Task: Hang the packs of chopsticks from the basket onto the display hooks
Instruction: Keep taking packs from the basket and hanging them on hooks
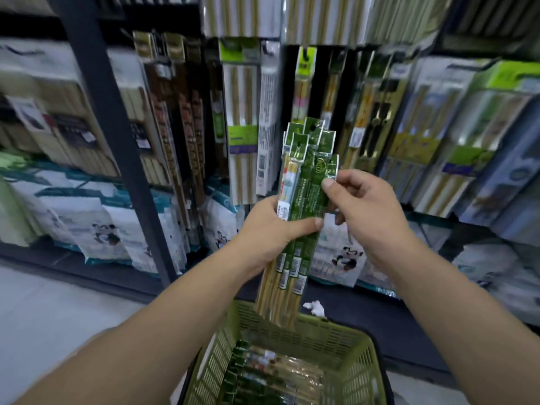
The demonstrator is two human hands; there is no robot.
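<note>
You gripped a fanned bundle of chopstick packs [306, 171] upright in your left hand [271, 226], hang-holes uppermost, apparently so that one could be peeled off. Your right hand [362, 206] pinched the upper edge of the rightmost pack. Spare packs [263, 372] lay in the green basket [359, 346] near you, and hanging packs [242, 118] crowded the far side, leaving little free room.
</note>
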